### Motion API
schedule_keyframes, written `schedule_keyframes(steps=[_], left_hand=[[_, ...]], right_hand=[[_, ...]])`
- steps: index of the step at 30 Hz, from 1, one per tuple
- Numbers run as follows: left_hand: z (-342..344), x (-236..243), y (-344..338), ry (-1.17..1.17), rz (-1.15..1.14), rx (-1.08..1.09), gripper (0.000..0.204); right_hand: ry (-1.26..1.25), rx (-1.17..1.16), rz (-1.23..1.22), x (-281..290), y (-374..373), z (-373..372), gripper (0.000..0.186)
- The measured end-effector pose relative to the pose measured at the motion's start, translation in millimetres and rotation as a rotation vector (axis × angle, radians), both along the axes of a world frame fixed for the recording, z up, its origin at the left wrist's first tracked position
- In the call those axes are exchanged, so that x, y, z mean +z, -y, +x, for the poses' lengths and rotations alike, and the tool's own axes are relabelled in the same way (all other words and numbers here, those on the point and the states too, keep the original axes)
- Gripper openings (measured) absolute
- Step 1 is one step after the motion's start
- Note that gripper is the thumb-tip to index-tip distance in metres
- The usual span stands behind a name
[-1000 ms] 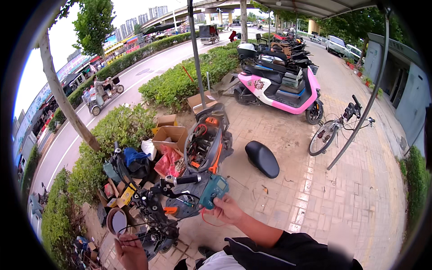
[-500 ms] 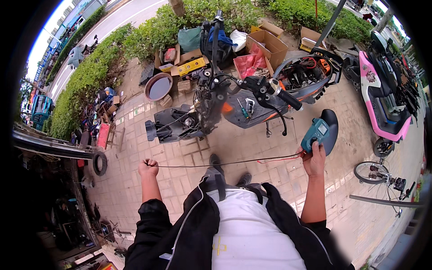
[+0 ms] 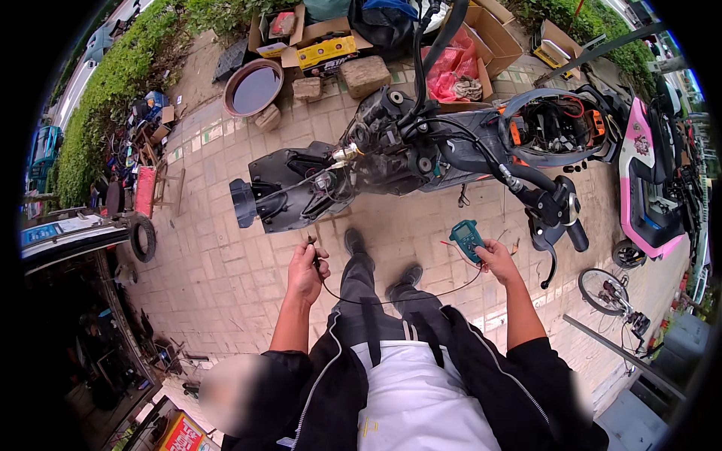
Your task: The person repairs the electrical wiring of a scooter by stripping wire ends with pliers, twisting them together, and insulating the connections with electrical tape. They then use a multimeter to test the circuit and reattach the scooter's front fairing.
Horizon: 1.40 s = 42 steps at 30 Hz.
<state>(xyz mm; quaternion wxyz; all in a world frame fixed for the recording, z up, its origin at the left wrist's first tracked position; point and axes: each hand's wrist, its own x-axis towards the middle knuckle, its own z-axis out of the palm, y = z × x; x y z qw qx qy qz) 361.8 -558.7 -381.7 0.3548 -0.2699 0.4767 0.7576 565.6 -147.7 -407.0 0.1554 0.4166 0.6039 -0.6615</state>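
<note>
My left hand (image 3: pixel 306 272) is closed around a black test probe (image 3: pixel 311 242), its tip pointing up and away from me. From it a thin black lead (image 3: pixel 391 302) sags across in front of my legs toward my right hand (image 3: pixel 496 261). That hand grips a teal multimeter (image 3: pixel 468 238) by its near edge; a short piece of red lead (image 3: pixel 448 243) shows beside the meter. Just beyond both hands stands a partly stripped electric scooter (image 3: pixel 383 143). Its front panels are off, wiring shows near the front, and its handlebar grip (image 3: pixel 576 234) hangs to the right of the meter.
Behind the scooter are cardboard boxes (image 3: pixel 492 45), bricks (image 3: pixel 365 76) and a basin of dark liquid (image 3: pixel 254 89). A pink scooter (image 3: pixel 638 177) and a bicycle (image 3: pixel 604 292) stand at right. A tyre (image 3: pixel 142 238) leans by the doorway at left.
My left hand has come inward and forward with the probe, and the once taut black lead now hangs slack. My right hand has lowered the meter slightly leftward. The view has moved closer to the scooter.
</note>
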Motion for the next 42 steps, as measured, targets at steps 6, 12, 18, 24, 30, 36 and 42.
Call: schedule_keyframes(steps=[6, 12, 18, 24, 30, 36, 42], left_hand=[[-53, -84, -51, 0.017, -0.122, -0.072, 0.025], [-76, -141, -84, 0.023, -0.121, -0.051, 0.025], [-94, -179, -88, -0.026, -0.204, -0.061, 0.024], [-96, -197, -97, -0.028, -0.183, -0.038, 0.023], [-92, -197, -93, -0.062, -0.243, -0.107, 0.019], [-94, -200, -88, -0.105, -0.207, -0.254, 0.017], [-113, -187, -90, -0.141, -0.134, -0.126, 0.027]], right_hand=[[0.038, -0.295, 0.210, -161, -33, -77, 0.029], [-0.081, -0.309, 0.151, -308, -57, -159, 0.035], [0.026, -0.210, 0.269, -372, -65, -180, 0.034], [0.101, -0.044, 0.492, -386, -65, -170, 0.034], [0.042, 0.529, 0.880, -316, 11, -143, 0.033], [-0.190, 0.320, 0.127, -155, 178, -183, 0.031], [-0.211, 0.093, 0.020, -138, 194, -237, 0.027]])
